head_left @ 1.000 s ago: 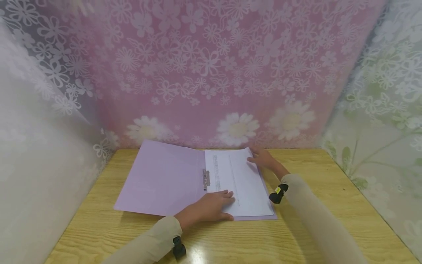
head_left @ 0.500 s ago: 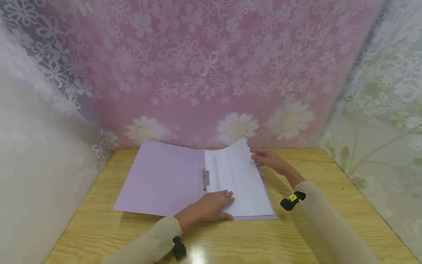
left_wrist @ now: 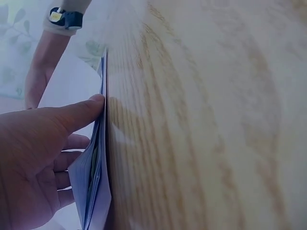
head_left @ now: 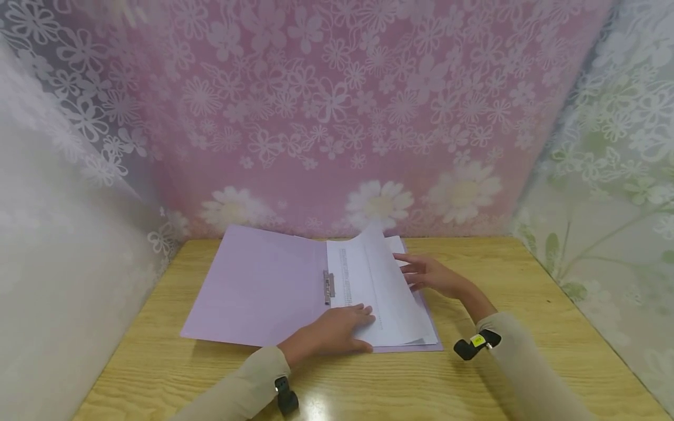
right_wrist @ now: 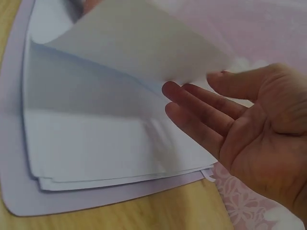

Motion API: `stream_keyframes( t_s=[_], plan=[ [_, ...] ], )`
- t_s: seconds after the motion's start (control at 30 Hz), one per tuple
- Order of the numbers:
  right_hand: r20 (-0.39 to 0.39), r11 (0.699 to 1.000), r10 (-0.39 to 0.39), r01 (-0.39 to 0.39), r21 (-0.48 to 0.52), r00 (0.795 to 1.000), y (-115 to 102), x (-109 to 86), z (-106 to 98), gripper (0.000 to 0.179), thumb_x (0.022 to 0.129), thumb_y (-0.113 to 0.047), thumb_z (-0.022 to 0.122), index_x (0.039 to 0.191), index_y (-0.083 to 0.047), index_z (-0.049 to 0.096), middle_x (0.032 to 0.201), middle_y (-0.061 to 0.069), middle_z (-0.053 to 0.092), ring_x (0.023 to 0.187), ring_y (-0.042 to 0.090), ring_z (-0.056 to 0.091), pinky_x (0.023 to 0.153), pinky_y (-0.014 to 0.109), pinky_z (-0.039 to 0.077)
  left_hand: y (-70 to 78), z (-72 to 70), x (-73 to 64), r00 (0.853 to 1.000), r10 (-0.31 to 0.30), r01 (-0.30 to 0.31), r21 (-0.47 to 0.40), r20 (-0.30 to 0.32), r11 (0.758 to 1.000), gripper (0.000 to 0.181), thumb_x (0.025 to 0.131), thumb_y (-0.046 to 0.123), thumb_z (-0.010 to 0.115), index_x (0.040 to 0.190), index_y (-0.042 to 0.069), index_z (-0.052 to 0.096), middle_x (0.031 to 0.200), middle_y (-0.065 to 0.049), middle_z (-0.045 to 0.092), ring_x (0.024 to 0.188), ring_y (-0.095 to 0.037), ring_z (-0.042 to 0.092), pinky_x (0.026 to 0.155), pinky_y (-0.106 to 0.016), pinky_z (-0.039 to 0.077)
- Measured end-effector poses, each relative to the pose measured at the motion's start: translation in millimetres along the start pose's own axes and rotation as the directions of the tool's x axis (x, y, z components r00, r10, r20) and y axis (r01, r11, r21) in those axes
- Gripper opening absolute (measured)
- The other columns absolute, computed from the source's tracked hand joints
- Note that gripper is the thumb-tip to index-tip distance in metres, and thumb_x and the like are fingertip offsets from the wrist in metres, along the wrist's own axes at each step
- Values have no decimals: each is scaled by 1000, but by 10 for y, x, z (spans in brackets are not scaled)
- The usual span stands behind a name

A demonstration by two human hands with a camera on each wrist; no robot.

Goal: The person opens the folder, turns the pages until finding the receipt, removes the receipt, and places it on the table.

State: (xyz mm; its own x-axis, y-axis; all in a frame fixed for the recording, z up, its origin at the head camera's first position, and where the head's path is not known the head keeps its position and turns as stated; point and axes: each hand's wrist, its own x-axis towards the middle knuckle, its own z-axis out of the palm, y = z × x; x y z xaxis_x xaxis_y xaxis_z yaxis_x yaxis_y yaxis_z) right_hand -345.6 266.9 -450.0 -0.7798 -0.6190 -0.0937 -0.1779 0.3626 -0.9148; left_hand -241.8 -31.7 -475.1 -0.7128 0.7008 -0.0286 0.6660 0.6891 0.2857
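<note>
A lilac folder [head_left: 258, 283] lies spread on the table, with a metal clip [head_left: 329, 286] at its spine. White printed papers [head_left: 363, 280] are stacked on its right side. My left hand [head_left: 337, 330] rests on the near left part of the papers, thumb along their near edge; in the left wrist view its thumb [left_wrist: 86, 112] touches that edge. My right hand [head_left: 432, 275] is at the right side with its fingers fairly straight, against a lifted top sheet [right_wrist: 139, 43]. That sheet curves up and leftward, baring the white sheets [right_wrist: 105, 148] below. The fingers look unclenched, thumb apart.
The wooden table [head_left: 526, 327] extends around the folder. A pink flowered backdrop [head_left: 337, 146] stands right behind the table's far edge, with pale flowered sheets [head_left: 621, 234] at the sides. A small black camera [head_left: 476, 344] is worn on the right wrist.
The top sheet's far right corner has risen and swung left, uncovering the sheet beneath. My right hand has moved from that corner toward me and slightly right. The left hand stays put.
</note>
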Motion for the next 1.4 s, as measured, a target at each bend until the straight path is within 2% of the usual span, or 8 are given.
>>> stream_keyframes(
  t_s=[0.2, 0.33, 0.47, 0.63, 0.77, 1.17, 1.3, 1.4],
  plan=[
    [114, 998, -58, 57, 10, 992, 8, -19, 178, 84, 96, -13, 70, 164, -16, 21, 162, 29, 32, 138, 49, 49, 103, 36, 55, -81, 23, 6, 1000, -20, 22, -130, 9, 991, 66, 94, 54, 67, 149, 19, 54, 160, 3, 45, 151, -16, 39, 122, -37, 37],
    [185, 998, -54, 50, 31, 981, -9, -9, 298, 89, 95, -14, 72, 165, -26, 19, 166, 22, 28, 141, 45, 47, 107, 39, 53, -146, 23, 17, 997, -73, 69, -335, 2, 940, 65, 101, 56, 53, 154, 18, 48, 160, 1, 45, 150, -17, 40, 122, -41, 36],
    [195, 997, -75, 79, -14, 978, -48, 11, 416, 88, 95, -16, 74, 164, -30, 21, 170, 12, 22, 145, 42, 44, 111, 47, 48, -185, -53, 7, 982, -185, 138, -571, -26, 810, 66, 106, 59, 37, 158, 18, 40, 161, -3, 45, 149, -23, 42, 122, -47, 36],
    [193, 989, -120, 134, -61, 974, -73, 56, 523, 89, 93, -15, 75, 164, -23, 23, 172, 11, 17, 147, 43, 40, 117, 57, 38, -223, -192, 2, 933, -343, 120, -804, -109, 582, 72, 107, 58, 34, 159, 8, 34, 158, -15, 46, 145, -35, 47, 119, -52, 39],
    [196, 979, -152, 174, -103, 969, -115, 94, 598, 87, 93, -16, 76, 164, -20, 26, 171, 12, 20, 145, 44, 42, 116, 60, 38, -251, -321, -20, 880, -443, 76, -872, -169, 483, 71, 108, 52, 38, 158, 2, 33, 150, -23, 52, 137, -39, 55, 113, -50, 46],
    [226, 967, -152, 192, -169, 962, -252, 170, 786, 85, 93, -18, 76, 163, -17, 29, 170, 10, 24, 145, 40, 44, 116, 58, 39, -533, -454, -168, 781, -582, 128, -852, -228, 507, 65, 99, 14, 65, 156, 5, 35, 137, -23, 63, 119, -36, 67, 94, -44, 59],
    [238, 957, -157, 207, -203, 959, -260, 200, 817, 86, 92, -18, 77, 163, -17, 28, 170, 7, 25, 146, 35, 45, 118, 56, 38, -671, -477, -269, 740, -639, 240, -804, -211, 544, 72, 98, 10, 66, 159, 2, 29, 143, -27, 57, 125, -39, 63, 100, -48, 56],
    [237, 946, -160, 218, -241, 958, -258, 222, 846, 84, 92, -20, 77, 162, -16, 30, 169, 8, 28, 147, 35, 44, 117, 57, 38, -786, -485, -354, 712, -683, 337, -772, -166, 539, 80, 97, 10, 65, 161, 0, 19, 156, -28, 43, 140, -43, 49, 113, -53, 45]
  ],
)
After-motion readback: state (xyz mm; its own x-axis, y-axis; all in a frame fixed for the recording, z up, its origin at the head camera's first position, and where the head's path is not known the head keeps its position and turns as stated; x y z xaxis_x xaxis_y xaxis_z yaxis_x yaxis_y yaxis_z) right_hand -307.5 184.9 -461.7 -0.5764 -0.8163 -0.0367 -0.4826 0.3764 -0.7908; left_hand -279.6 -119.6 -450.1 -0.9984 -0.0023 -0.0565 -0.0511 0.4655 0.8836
